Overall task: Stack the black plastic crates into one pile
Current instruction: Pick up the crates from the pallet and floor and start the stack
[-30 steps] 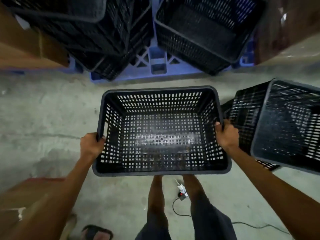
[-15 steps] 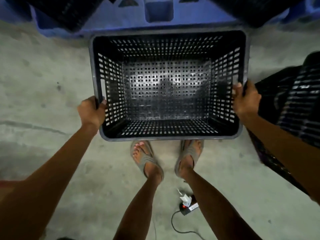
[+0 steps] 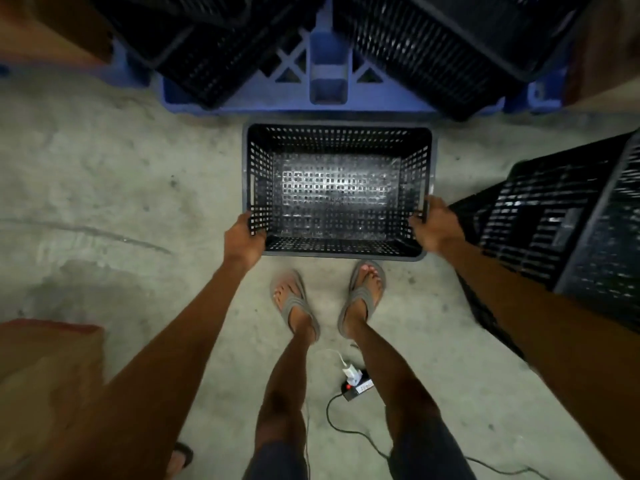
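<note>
A black perforated plastic crate (image 3: 337,190) sits low over the concrete floor just ahead of my feet, its open top facing up. My left hand (image 3: 244,235) grips its left rim near the front corner. My right hand (image 3: 433,223) grips the right rim at the front corner. More black crates (image 3: 214,46) lie tilted on a blue pallet (image 3: 327,69) beyond it, with another group (image 3: 450,46) to the right of those. A further black crate (image 3: 568,223) lies tipped on its side at my right.
Brown cardboard boxes stand at the lower left (image 3: 45,382) and upper left (image 3: 45,26). A small power adapter with a cable (image 3: 355,386) lies on the floor behind my feet. Bare concrete floor (image 3: 104,188) spreads to the left.
The crate has gone down from waist height to floor level in front of my feet, and my hands have slid toward its front corners. The view has tilted further downward.
</note>
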Demonstrator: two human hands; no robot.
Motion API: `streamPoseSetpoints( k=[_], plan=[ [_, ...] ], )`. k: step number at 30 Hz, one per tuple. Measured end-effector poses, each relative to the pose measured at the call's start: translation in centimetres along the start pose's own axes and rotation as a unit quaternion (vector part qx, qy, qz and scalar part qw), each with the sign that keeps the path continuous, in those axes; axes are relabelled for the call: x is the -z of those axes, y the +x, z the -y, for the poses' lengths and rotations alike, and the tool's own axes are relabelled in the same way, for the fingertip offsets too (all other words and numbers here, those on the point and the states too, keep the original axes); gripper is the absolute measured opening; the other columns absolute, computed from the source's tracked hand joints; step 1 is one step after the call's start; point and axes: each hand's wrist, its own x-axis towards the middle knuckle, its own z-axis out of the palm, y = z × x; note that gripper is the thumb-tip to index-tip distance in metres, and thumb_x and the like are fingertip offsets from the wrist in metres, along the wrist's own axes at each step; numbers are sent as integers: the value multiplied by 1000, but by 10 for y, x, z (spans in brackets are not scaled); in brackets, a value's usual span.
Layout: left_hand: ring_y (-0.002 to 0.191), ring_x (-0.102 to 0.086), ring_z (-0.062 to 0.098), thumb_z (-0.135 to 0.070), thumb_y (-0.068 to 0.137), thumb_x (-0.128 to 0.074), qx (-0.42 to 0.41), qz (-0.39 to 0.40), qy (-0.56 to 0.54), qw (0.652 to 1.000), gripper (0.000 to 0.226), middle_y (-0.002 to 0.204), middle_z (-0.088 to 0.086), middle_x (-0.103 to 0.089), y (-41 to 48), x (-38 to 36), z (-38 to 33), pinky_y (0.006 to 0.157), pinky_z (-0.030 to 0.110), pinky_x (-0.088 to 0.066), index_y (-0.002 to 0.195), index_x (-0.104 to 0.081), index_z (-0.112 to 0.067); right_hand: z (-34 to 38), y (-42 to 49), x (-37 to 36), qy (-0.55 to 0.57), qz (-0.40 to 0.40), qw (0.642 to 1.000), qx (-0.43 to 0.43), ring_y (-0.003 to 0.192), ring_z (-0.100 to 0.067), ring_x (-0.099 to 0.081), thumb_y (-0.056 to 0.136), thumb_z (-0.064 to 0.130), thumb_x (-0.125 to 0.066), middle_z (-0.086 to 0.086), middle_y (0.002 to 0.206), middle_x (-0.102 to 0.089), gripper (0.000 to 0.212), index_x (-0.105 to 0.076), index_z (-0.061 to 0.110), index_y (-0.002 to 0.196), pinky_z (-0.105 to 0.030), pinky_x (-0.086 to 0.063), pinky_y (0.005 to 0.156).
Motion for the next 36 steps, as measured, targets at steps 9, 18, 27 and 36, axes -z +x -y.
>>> streamPoseSetpoints(
  k=[9, 18, 27, 36],
  plan=[
    [119, -61, 33, -11, 93, -54, -32, 21, -37, 999, 43, 131, 18, -63, -244, 112, -92, 105, 33, -44, 136, -54, -11, 88, -231, 130, 95, 23, 994, 44, 132, -36, -50, 95, 30, -58, -16, 153, -41, 59, -37, 16, 149, -41, -42, 110],
    [122, -59, 29, -11, 91, -60, -101, 9, -48, 994, 44, 134, 17, -61, -329, 184, -130, 102, 30, -44, 135, -55, -8, 117, -316, 215, 144, -21, 986, 76, 117, -33, -61, 98, 26, -54, -17, 131, -62, 53, -42, 13, 147, -36, -49, 94],
    [121, -59, 34, -12, 91, -60, -86, -89, -133, 983, 44, 133, 20, -61, -315, 261, -169, 103, 38, -45, 134, -56, -3, 209, -314, 280, 110, -43, 976, 181, 98, -33, -65, 100, 25, -50, -19, 122, -63, 54, -36, 17, 151, -44, -53, 84],
    [102, -59, 31, -14, 95, -55, -38, -100, -274, 956, 39, 125, 21, -64, -236, 323, -207, 85, 34, -43, 132, -55, -2, 339, -271, 319, 49, -89, 961, 257, 57, -22, -49, 102, 28, -49, -6, 67, -56, 52, -34, 21, 151, -32, -39, 47]
  ],
)
